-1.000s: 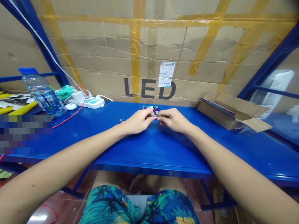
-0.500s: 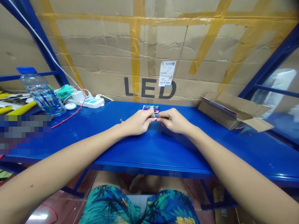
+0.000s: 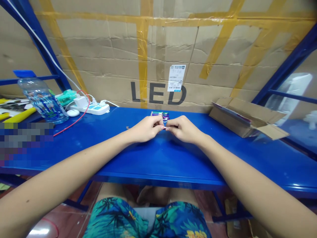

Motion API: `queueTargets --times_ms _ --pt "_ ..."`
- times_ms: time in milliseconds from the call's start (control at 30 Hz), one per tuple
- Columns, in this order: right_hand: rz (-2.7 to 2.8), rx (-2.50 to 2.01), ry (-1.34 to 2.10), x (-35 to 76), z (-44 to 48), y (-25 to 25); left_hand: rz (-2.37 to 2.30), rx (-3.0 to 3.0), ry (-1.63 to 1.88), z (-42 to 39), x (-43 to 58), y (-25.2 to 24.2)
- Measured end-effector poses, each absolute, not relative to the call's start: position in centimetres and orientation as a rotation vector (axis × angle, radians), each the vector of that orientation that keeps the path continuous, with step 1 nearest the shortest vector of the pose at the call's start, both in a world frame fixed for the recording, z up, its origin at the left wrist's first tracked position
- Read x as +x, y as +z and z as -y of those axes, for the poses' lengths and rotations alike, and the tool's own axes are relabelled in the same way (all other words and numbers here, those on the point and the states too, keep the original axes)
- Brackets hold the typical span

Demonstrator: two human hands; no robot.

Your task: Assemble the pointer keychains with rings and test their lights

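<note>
Two hands, fingers narrow, tips nearly meeting. Left hand (image 3: 148, 129) and right hand (image 3: 184, 129) both pinch one small piece (image 3: 164, 128), pinkish-white, at mid desk (image 3: 158, 162); mostly covered by fingers, exact type can't be told. Just beyond the fingers, far side: one cluster of shiny purple-green sticks (image 3: 159, 114), lying on the desk, partly behind the left hand; count can't be made out. One tiny item (image 3: 127, 127) beside the left wrist, too small to identify.

Far left: one power strip (image 3: 100, 108) with one white adapter (image 3: 82, 102) and at least two plugs, one white rounded object (image 3: 73, 113) just near of it, one teal item (image 3: 66, 97), one red cable (image 3: 83, 114) curving toward the near left. One bottle (image 3: 42, 96), blue cap, left of those. Yellow-handled tools (image 3: 21, 115) at the left edge, number unclear.

Right: one small open carton (image 3: 244, 119), flaps up. Far side: one big cardboard sheet (image 3: 111, 59), three letters "LED", one white label (image 3: 176, 78), several tape strips.
</note>
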State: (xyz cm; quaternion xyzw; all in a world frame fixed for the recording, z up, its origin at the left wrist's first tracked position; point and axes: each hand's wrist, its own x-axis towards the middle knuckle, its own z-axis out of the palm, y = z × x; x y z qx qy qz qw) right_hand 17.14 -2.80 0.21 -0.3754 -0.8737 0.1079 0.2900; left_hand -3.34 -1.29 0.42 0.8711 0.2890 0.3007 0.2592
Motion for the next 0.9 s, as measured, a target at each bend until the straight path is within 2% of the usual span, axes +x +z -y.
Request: queueTargets --times_ms 133,200,267,400,500,667,900 --pt "2.122 -1.052 0.820 17.5 2.3 0.3 -0.693 2.726 0.899 1.7 -3.5 0.3" --pt "2.076 -1.056 0.938 17.6 2.1 0.3 -0.669 2.808 0.932 1.8 -3.5 0.2" --pt "2.122 -1.044 0.822 17.6 2.1 0.3 -0.694 2.778 0.941 1.8 -3.4 0.0" --pt "2.256 -0.943 0.310 17.3 2.5 0.5 -0.791 2.359 0.960 1.4 -3.0 -0.1" --pt "2.305 -0.875 0.123 17.1 2.8 0.5 -0.886 2.053 0.772 1.2 -2.8 0.6" --pt "2.416 -0.881 0.018 17.1 3.1 0.2 -0.855 1.891 0.489 1.2 -3.4 1.6" --pt "2.410 -0.905 0.060 17.0 3.3 0.2 -0.876 2.114 0.598 1.5 -3.3 1.2"
